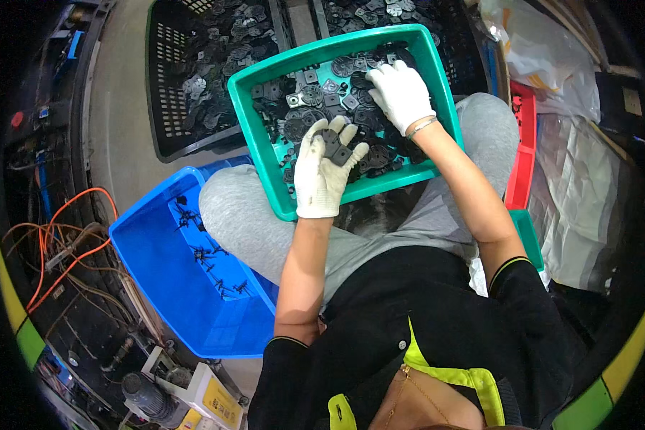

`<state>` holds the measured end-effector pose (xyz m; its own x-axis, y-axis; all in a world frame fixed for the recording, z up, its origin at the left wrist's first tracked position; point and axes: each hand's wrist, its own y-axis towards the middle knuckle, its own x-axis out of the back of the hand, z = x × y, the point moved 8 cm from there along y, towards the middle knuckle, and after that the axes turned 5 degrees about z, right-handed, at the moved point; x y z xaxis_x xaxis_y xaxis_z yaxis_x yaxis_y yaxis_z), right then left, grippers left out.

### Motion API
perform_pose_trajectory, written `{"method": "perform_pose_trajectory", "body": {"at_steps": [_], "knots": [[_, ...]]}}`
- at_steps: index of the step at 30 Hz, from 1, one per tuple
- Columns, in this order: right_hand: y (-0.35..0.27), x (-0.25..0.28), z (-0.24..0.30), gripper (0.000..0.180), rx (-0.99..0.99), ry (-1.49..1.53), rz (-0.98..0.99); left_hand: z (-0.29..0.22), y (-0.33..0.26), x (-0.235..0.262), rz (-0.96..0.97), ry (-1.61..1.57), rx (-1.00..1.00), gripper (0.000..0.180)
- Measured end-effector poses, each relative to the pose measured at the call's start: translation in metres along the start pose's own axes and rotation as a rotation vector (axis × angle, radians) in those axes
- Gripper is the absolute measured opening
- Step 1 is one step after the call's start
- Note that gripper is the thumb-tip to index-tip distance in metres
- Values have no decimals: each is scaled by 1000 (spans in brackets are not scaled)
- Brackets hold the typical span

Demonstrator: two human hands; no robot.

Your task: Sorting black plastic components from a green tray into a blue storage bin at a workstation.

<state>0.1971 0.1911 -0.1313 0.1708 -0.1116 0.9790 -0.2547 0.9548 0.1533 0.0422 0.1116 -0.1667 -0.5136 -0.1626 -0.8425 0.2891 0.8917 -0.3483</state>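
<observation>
A green tub [256,154] rests across my lap, with many small flat black plastic parts [312,94] piled in it. My left hand [322,175], in a white glove, is turned palm up over its near left part. Black flat plastic pieces [332,147] lie in that palm, with the fingers curled around them. At the far right of the pile, my gloved right hand [401,92] reaches down, palm toward the parts. Its fingers are bent and close together; whatever lies beneath them is hidden.
Black perforated crates [166,107] full of similar parts stand beyond the tub. A blue bin [186,301] with several black branched pieces sits at my left. Red [523,154] and green [527,240] bins are at my right. Orange cable [72,269] and machinery line the far left.
</observation>
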Motion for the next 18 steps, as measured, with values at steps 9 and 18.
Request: {"method": "perform_pose_trajectory", "body": {"at_steps": [9, 18], "knots": [[-38, 34, 39, 29, -386, 887, 102, -3, 1, 6, -23, -157, -52, 53], [-30, 18, 25, 20, -68, 327, -101, -15, -9, 5, -15, -137, -145, 52]]}}
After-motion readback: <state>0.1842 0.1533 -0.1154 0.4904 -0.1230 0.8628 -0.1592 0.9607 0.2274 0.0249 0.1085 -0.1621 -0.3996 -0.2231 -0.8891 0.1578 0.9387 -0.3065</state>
